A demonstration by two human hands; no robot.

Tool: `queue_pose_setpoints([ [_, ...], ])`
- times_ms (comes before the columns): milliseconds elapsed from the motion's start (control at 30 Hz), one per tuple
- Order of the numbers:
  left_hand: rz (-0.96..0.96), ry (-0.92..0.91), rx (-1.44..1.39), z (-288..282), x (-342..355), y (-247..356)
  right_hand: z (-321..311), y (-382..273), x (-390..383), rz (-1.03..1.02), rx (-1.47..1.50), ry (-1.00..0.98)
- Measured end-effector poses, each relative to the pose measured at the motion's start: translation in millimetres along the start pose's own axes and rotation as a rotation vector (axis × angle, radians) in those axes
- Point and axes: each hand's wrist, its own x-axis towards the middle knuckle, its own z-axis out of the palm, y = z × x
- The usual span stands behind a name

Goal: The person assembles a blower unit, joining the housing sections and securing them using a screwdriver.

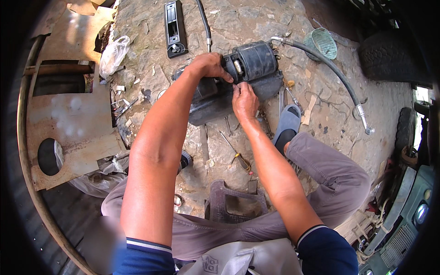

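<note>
A dark, dusty car blower unit (pixel 213 107) with a ribbed black cylinder-shaped housing (pixel 259 59) lies on the ground in front of me. My left hand (pixel 211 66) is curled over its left upper part, thumb pointing toward the gap beside the cylinder. Just below that gap, my right hand (pixel 245 100) is closed, thumb and fingers pinched together against the unit. Whatever sits between those fingertips is too small to make out. Nearer to me, a screwdriver (pixel 236 153) with a yellowish handle rests on the ground, and a wrench (pixel 281 101) lies right of the unit.
Beyond the unit lie a long black vent panel (pixel 173 30) and a black hose (pixel 204 23). Another hose (pixel 332 66) curves on the right, near a green mesh basket (pixel 322 44) and a tire (pixel 387 55). Stained board (pixel 68 119) and a plastic bag (pixel 113 56) are left.
</note>
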Motion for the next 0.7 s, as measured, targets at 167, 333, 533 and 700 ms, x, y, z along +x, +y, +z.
queue_pose_setpoints([
  [167,-0.004,-0.034,-0.01,1,6,-2,-8,-3,2,0.076,0.006,-0.068],
  [333,0.0,-0.053,-0.029,4,10,-8,-11,-6,2,0.156,0.085,-0.107],
  [533,-0.015,-0.046,0.011,4,11,-5,-9,-4,6,0.131,0.002,-0.156],
  [700,-0.019,-0.051,-0.01,3,10,-7,-10,-6,1,0.184,0.105,-0.077],
])
